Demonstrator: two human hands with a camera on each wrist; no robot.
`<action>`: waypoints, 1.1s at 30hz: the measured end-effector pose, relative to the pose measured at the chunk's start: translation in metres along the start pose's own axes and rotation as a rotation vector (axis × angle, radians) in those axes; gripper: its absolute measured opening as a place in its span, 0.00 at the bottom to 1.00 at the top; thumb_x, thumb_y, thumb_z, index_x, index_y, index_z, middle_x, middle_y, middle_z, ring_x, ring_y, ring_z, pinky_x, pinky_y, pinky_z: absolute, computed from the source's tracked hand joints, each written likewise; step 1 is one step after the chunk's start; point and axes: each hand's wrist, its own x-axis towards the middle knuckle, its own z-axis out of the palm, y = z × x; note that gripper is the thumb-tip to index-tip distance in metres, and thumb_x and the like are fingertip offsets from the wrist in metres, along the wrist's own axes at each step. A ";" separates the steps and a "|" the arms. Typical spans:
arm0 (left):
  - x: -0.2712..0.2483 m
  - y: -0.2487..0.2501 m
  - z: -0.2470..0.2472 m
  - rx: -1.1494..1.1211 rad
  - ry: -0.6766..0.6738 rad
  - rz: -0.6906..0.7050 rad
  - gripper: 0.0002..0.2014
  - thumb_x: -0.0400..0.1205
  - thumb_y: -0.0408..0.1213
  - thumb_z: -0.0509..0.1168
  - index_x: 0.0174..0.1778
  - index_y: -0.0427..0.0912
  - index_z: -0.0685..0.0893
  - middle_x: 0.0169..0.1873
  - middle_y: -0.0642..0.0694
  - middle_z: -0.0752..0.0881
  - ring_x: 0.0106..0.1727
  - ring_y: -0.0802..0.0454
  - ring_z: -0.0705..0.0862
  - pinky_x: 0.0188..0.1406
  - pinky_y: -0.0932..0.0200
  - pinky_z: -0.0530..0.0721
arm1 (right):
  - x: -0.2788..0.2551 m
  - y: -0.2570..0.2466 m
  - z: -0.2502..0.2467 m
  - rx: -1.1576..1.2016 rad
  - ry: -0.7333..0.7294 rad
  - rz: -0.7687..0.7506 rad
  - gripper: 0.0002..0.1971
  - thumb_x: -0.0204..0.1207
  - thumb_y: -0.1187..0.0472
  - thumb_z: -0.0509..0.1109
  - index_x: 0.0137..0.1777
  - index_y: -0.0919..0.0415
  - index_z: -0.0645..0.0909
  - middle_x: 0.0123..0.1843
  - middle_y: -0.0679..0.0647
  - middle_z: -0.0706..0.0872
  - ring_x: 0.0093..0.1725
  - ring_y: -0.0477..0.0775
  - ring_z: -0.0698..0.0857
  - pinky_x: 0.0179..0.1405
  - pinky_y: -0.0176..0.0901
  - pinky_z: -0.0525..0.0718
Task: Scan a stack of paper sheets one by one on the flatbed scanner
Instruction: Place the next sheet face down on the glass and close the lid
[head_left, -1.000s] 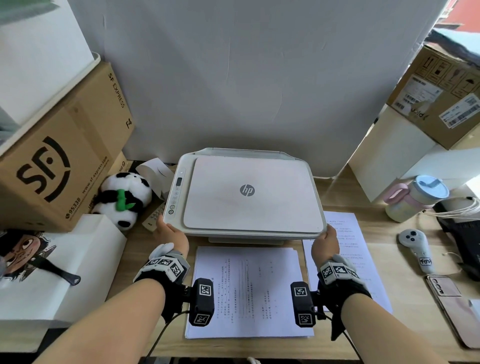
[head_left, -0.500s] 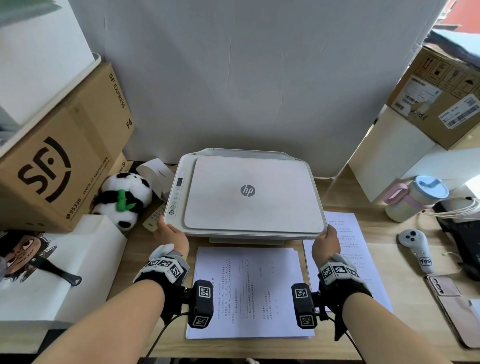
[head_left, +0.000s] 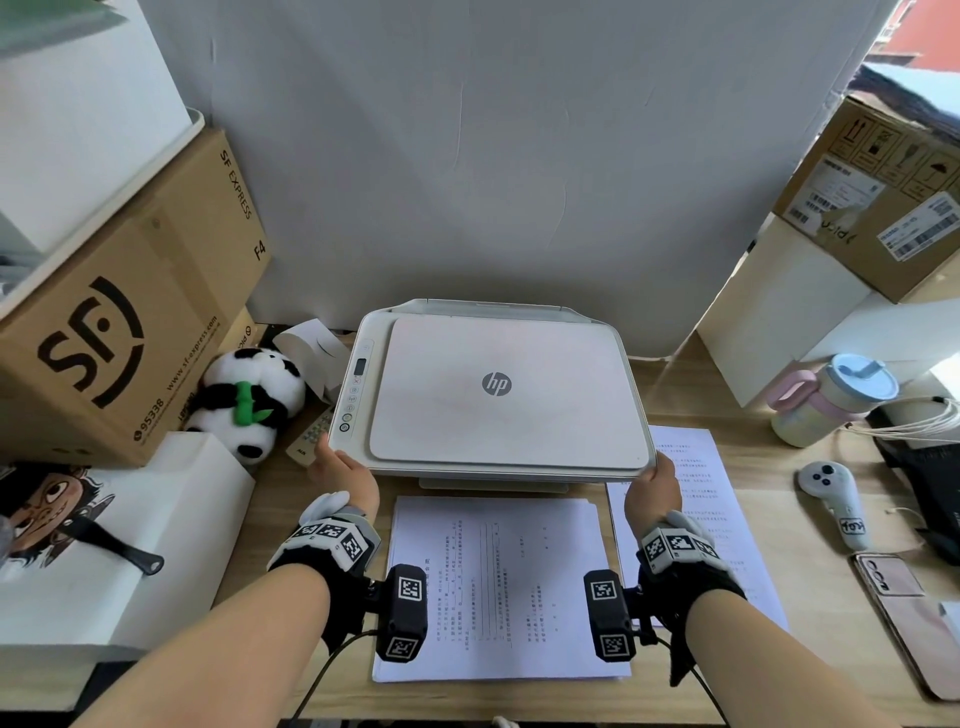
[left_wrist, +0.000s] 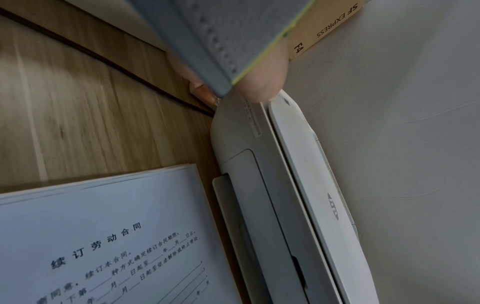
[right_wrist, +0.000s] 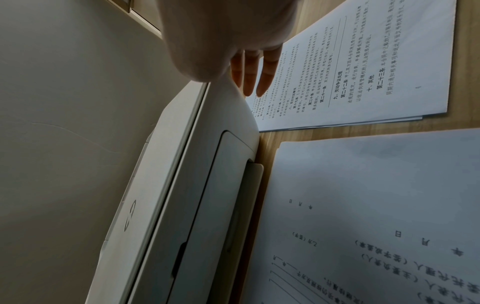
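Observation:
The white HP flatbed scanner (head_left: 498, 395) stands at the back of the desk with its lid down. My left hand (head_left: 343, 467) grips its front left corner; the left wrist view shows the thumb (left_wrist: 262, 82) on top of the scanner (left_wrist: 259, 185) and a fingertip at its side. My right hand (head_left: 652, 483) rests at the front right corner, its fingers (right_wrist: 267, 72) straight down beside the scanner (right_wrist: 182, 185). A stack of printed sheets (head_left: 498, 587) lies in front of it. A second pile of sheets (head_left: 691, 499) lies to the right.
A toy panda (head_left: 249, 400), a remote (head_left: 311, 441) and an SF cardboard box (head_left: 119, 332) crowd the left. A lidded bottle (head_left: 826, 400), a white controller (head_left: 836, 499) and a phone (head_left: 904, 613) sit on the right. Boxes (head_left: 883, 197) stand behind them.

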 end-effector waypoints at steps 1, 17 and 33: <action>-0.001 0.000 0.000 0.000 -0.001 -0.001 0.21 0.88 0.30 0.46 0.78 0.36 0.64 0.69 0.26 0.71 0.68 0.29 0.73 0.66 0.42 0.69 | 0.000 0.000 0.000 -0.001 0.001 0.001 0.19 0.87 0.58 0.47 0.68 0.68 0.72 0.60 0.69 0.82 0.57 0.71 0.80 0.48 0.47 0.72; -0.003 0.002 -0.002 0.003 -0.013 -0.012 0.21 0.88 0.30 0.45 0.79 0.37 0.64 0.70 0.26 0.70 0.68 0.28 0.73 0.66 0.42 0.69 | 0.003 0.003 0.002 -0.011 0.010 0.000 0.19 0.87 0.58 0.48 0.69 0.67 0.72 0.60 0.69 0.82 0.57 0.71 0.80 0.49 0.48 0.73; -0.005 0.004 -0.004 -0.004 -0.026 -0.021 0.21 0.88 0.31 0.45 0.79 0.38 0.63 0.70 0.26 0.70 0.69 0.29 0.72 0.66 0.42 0.69 | 0.003 0.002 0.002 -0.020 0.019 0.003 0.18 0.86 0.60 0.49 0.70 0.67 0.72 0.61 0.69 0.82 0.59 0.72 0.80 0.54 0.52 0.76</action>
